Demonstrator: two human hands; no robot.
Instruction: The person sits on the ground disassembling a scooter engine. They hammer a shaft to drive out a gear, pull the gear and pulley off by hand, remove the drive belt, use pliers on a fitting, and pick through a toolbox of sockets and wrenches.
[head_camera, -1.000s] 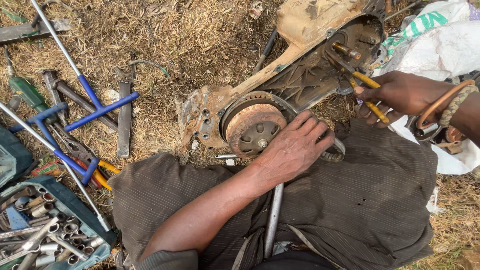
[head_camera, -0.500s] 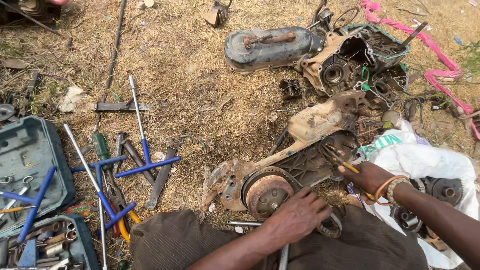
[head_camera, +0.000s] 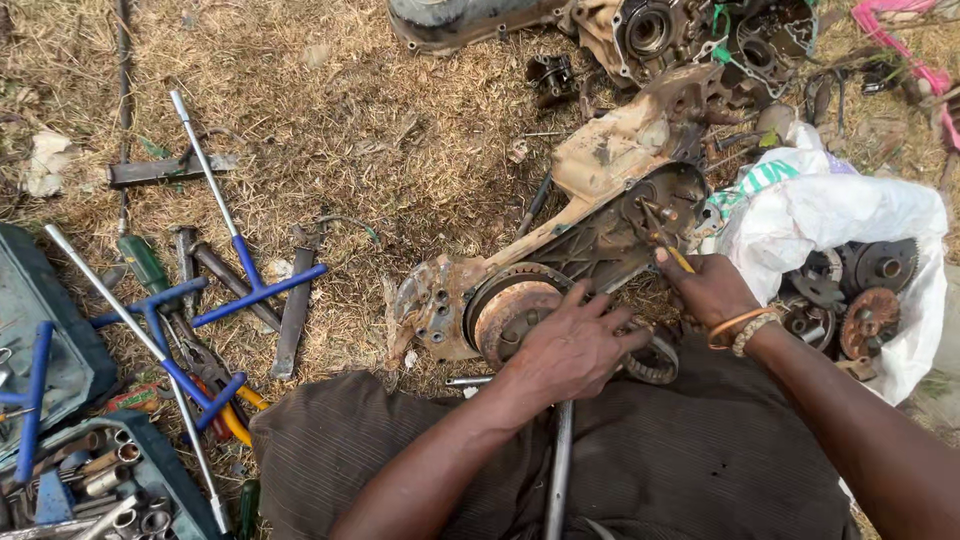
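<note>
Engine casing (head_camera: 590, 230) lies on dry grass just past my lap, rusty drum (head_camera: 515, 315) at its near end. My left hand (head_camera: 570, 350) rests spread over the drum, grip open, palm down. Right hand (head_camera: 715, 290) is closed on yellow-handled pliers (head_camera: 668, 245), tips inside the casing's far cavity. I judge it heavy, stiff, gritty w/ sharp edges; best held by the drum rim. White bag (head_camera: 840, 215) crowds the right; T-wrenches (head_camera: 235, 260) lie left, well apart.

left hand (head_camera: 570, 352) on rusty engine casing (head_camera: 560, 260); right hand (head_camera: 712, 290) w/ yellow-handled pliers (head_camera: 668, 245).
</note>
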